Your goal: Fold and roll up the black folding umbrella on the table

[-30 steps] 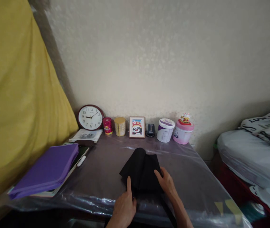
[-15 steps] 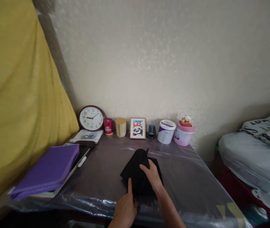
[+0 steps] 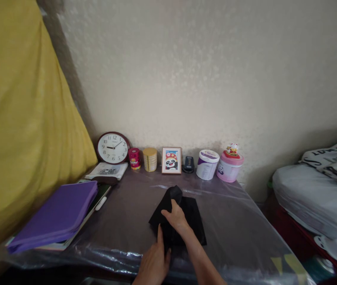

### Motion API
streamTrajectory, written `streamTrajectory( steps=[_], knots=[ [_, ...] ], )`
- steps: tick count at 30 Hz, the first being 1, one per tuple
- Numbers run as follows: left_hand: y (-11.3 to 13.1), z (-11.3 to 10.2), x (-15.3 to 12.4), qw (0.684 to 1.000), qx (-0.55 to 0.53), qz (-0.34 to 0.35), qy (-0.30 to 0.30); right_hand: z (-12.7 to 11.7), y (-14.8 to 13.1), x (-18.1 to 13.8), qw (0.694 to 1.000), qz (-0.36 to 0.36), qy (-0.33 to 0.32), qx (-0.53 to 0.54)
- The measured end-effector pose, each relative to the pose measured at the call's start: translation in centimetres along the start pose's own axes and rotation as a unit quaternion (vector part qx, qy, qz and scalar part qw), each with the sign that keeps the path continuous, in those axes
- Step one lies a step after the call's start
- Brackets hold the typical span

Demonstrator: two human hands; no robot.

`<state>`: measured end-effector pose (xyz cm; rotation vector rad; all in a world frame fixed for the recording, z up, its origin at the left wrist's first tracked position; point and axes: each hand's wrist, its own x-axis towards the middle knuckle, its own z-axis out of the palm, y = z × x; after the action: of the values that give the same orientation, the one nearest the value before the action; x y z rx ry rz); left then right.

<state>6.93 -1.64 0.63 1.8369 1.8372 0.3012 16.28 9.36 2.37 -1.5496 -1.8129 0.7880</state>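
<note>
The black cloth (image 3: 192, 215) lies partly folded near the front edge of the plastic-covered table (image 3: 230, 225), with 2 hands on it. The left hand (image 3: 154, 259) is at its near left side, index finger stretched out along the fabric and thumb set apart from it, while the right hand (image 3: 177, 218) reaches over to the raised fold with thumb and index finger slightly spread; I cannot tell whether either hand grips the cloth. Farther back stand a picture frame (image 3: 171, 160) and 2 white-sided tubs (image 3: 206, 168), and a purple folder (image 3: 57, 213) lies to the left.
</note>
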Motion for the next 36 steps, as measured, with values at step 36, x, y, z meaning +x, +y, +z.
streamTrajectory(
  steps=[36],
  knots=[
    [0.1, -0.1, 0.7, 0.999, 0.034, -0.006, -0.036, -0.9, 1.9, -4.5, 0.957, -0.289, -0.021, 0.008]
  ],
)
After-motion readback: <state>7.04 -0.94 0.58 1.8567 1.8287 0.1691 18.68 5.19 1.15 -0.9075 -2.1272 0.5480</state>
